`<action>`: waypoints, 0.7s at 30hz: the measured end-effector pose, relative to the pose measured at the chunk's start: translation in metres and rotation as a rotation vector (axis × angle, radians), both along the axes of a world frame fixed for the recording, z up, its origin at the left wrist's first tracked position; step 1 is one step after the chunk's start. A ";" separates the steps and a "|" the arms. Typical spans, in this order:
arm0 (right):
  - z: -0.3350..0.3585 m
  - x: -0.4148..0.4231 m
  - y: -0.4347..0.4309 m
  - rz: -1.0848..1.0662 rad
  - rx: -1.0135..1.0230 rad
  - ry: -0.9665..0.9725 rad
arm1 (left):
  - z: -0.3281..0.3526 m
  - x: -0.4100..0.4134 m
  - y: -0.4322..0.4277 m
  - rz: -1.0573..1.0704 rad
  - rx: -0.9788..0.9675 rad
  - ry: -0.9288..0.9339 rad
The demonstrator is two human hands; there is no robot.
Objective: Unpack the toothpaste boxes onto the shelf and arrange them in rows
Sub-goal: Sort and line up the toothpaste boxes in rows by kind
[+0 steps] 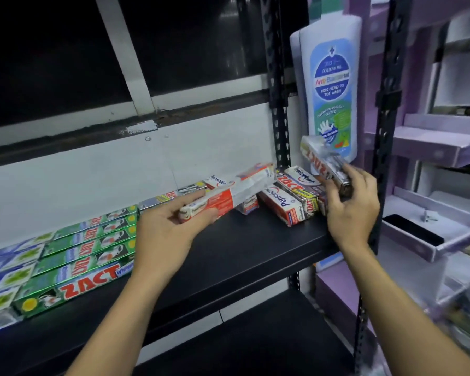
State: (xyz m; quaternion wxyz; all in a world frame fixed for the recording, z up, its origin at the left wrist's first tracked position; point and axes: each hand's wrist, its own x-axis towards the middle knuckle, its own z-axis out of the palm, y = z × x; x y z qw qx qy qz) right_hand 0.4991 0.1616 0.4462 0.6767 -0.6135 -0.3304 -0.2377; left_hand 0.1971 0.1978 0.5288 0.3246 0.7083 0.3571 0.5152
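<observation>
My left hand (pixel 163 232) grips a red-and-white Pepsodent box (pixel 228 192), held above the black shelf (pixel 244 256) and pointing up to the right. My right hand (pixel 352 204) holds a red-and-silver Zact box (pixel 319 161) in clear wrap, tilted, over the shelf's right end. Beneath it lies a loose pile of Pepsodent and Zact boxes (pixel 291 199). Green Zact boxes (pixel 87 248) lie side by side in a row at the left, with blue-and-white boxes (pixel 8 270) further left. A few more boxes (pixel 174 196) lie along the back wall.
A tall white kids' wash bottle (pixel 331 88) stands behind the shelf's right end beside black slotted posts (pixel 278 104). Purple display trays (pixel 432 147) fill the rack at right. A lower black shelf (pixel 255 346) lies beneath. The white wall backs the shelf.
</observation>
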 end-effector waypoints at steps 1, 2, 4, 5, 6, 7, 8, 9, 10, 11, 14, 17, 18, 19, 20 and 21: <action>-0.002 0.001 0.002 -0.001 -0.009 0.008 | 0.002 0.012 0.002 0.002 -0.008 -0.038; -0.003 0.002 0.002 -0.004 -0.019 0.018 | 0.002 0.024 0.006 0.004 -0.011 -0.059; -0.004 0.003 0.003 -0.013 -0.049 0.027 | -0.001 0.051 0.014 0.012 -0.008 -0.062; -0.004 0.004 0.003 -0.015 -0.064 0.021 | -0.003 0.066 0.017 0.018 -0.004 -0.059; -0.004 0.005 0.003 -0.019 -0.076 0.010 | -0.005 0.079 0.020 0.023 0.004 -0.053; -0.005 0.006 0.003 -0.026 -0.084 0.001 | -0.009 0.093 0.021 0.034 0.017 -0.037; -0.006 0.006 0.004 -0.034 -0.091 -0.004 | -0.012 0.104 0.021 0.045 0.031 -0.014; -0.006 0.007 0.004 -0.040 -0.097 -0.005 | -0.016 0.115 0.022 0.053 0.047 0.014; -0.007 0.007 0.005 -0.043 -0.102 -0.003 | -0.021 0.124 0.022 0.057 0.069 0.047; -0.007 0.008 0.005 -0.046 -0.108 -0.002 | -0.026 0.130 0.022 0.059 0.094 0.089; -0.008 0.009 0.005 -0.045 -0.123 -0.004 | -0.038 0.136 0.022 0.070 0.121 0.163; -0.008 0.009 0.005 -0.050 -0.136 -0.009 | -0.043 0.131 0.022 0.029 0.149 0.199; -0.008 0.009 0.005 -0.051 -0.138 -0.012 | -0.044 0.128 0.023 0.011 0.155 0.225; -0.008 0.009 0.005 -0.049 -0.137 -0.015 | -0.044 0.125 0.023 -0.007 0.156 0.248; -0.008 0.009 0.005 -0.044 -0.134 -0.019 | -0.044 0.122 0.024 -0.024 0.153 0.267; -0.008 0.009 0.005 -0.038 -0.129 -0.022 | -0.045 0.118 0.024 -0.044 0.151 0.277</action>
